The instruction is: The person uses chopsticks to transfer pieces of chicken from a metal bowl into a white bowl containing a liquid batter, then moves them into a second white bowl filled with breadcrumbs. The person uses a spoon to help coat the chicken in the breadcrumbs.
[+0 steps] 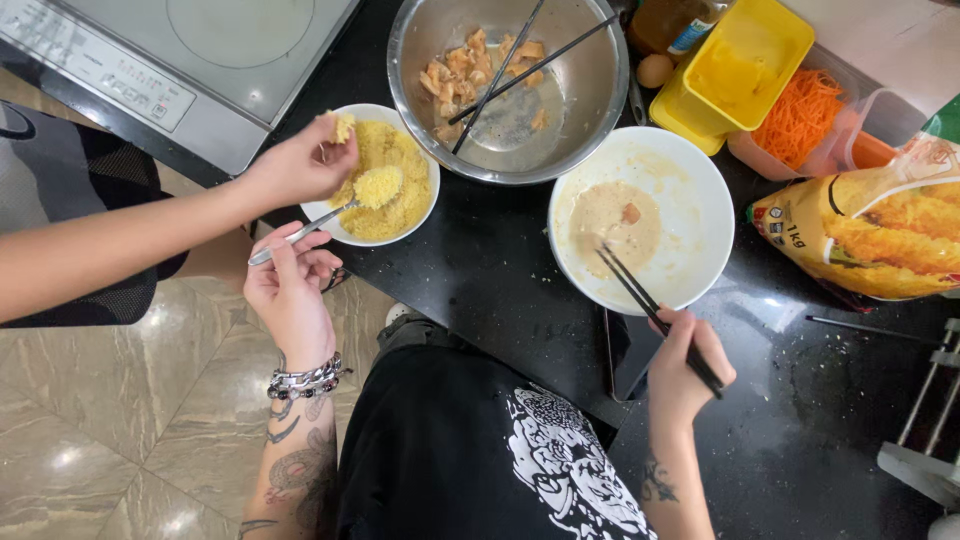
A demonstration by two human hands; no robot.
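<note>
Your left hand (290, 290) grips a metal spoon (330, 212) heaped with crumbs over the small white bowl of yellow breadcrumbs (385, 180), where another person's hand (300, 168) pinches one coated piece. Uncoated pieces remain in the steel mixing bowl (508, 85). Your right hand (685, 370) clasps black chopsticks (655, 315) in the white batter bowl (640, 220), one piece inside. The yellow bag is cut off.

Large steel mixing bowl (590, 110) with meat pieces and black chopsticks; yellow plastic tubs (745, 60); shredded carrot (800, 115); brown egg (655, 70); silver induction hob (180, 50).
</note>
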